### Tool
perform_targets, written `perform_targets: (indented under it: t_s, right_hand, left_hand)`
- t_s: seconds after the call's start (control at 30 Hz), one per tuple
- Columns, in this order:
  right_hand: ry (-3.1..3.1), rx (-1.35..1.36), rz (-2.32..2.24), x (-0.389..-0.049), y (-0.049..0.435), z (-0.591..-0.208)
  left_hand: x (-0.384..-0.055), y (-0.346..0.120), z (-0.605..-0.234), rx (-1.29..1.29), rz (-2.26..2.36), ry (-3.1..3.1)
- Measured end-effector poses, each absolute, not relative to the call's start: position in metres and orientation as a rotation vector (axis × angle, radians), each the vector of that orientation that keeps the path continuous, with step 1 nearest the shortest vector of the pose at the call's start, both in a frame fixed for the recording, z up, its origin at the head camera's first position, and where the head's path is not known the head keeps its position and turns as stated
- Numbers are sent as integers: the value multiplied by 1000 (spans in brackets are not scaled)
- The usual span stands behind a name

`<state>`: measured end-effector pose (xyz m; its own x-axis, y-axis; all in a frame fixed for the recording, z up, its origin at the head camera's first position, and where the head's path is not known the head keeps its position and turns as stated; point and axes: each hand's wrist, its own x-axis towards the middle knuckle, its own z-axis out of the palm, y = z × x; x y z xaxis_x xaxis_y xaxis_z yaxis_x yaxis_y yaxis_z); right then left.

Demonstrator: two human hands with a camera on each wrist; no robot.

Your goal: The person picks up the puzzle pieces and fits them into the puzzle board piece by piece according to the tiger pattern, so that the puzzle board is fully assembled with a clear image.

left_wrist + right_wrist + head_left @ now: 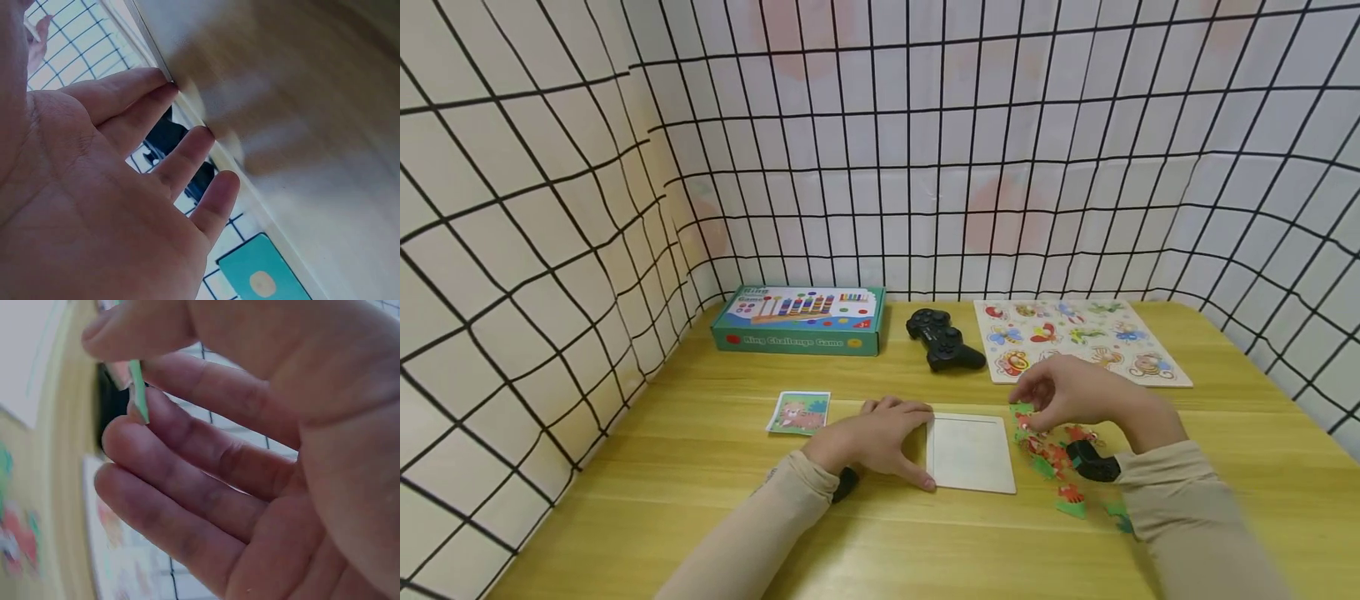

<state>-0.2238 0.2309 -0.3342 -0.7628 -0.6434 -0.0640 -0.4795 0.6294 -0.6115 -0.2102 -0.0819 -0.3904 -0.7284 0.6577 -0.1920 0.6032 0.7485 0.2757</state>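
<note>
My right hand (1063,392) pinches a small green-edged puzzle piece (139,397) between thumb and fingers, seen nearly edge-on in the right wrist view. Below that hand lie several loose red and green puzzle pieces (1070,497), partly hidden by the hand and its wrist camera. A pale square board (972,454) with a raised rim lies flat in the middle of the table. At its left side rests my left hand (880,439), fingers extended and thumb spread apart. In the left wrist view those fingertips are right at the board's edge.
Left of the board lies a picture card (801,413) with a pink animal. Along the back are a green game box (797,342), a black game controller (943,340) and an insect puzzle board (1176,379). White walls with a black grid (932,167) surround the table (700,467).
</note>
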Motion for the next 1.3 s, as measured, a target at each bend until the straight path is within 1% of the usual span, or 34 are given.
perform_targets:
  t_s: [0.23,0.47,0.9,1.3]
  right_hand:
    - [2522,-976,-876,-227,196,-350]
    - [2563,-947,-827,-231,177,-368]
    - [2606,-985,-762,-235,158,-386]
    - [2624,-1070,-767,-234,151,-391]
  left_hand:
    - [-210,-81,-391,972,272,2678]
    - [-211,-79,-390,974,247,2692]
    - [-211,-79,-390,976,246,2695]
    - [-212,-80,-393,975,235,2695]
